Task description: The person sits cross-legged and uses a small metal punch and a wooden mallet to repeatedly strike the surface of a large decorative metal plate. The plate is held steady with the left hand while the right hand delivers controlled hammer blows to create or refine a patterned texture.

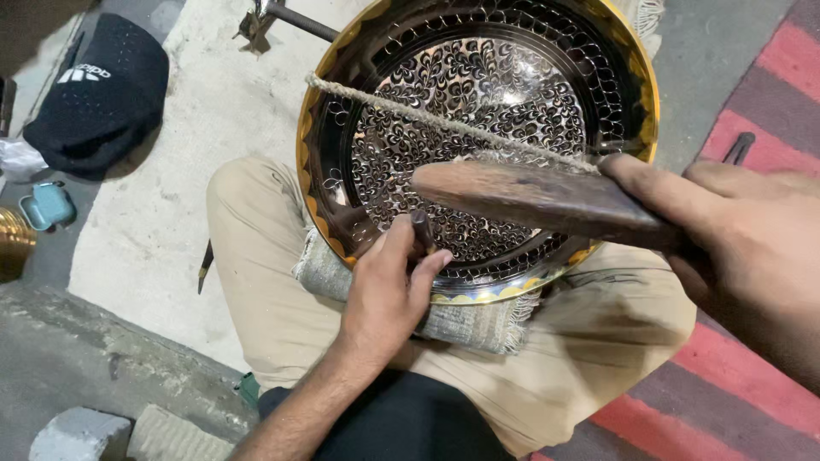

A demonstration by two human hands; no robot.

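1. Head view, looking down: a large round engraved metal tray (478, 111) with a gold-coloured rim rests tilted on the seated person's lap, its near edge cushioned by a folded fringed cloth (465, 320) over the beige trousers (273, 282).
2. Step in hand, as judged: chasing the tray's pattern. The left hand (384, 294) sets a small dark punch (421, 232) on the near part of the tray's inner face, while the right hand (735, 230) holds a dark wooden mallet (538, 198) just above it.
3. Left hand: fingers closed around the punch, thumb and forefinger pinching its shaft; the heel of the hand lies on the tray's near rim and the cloth, the forearm coming up from the lower edge.
4. Right hand: clamped on the mallet's handle end, forefinger extended along the top; the mallet head points left across the tray, nearly level.
5. A taut cord (444, 124) crosses the tray from its left rim toward the mallet.
6. Next move, as judged, calls for a short, square strike on the punch head with the tip kept on its mark.
7. Surroundings: a pale mat (171, 171) on the floor, a black cap (102, 94) at its far-left corner, a red striped rug (743, 401) to the right.
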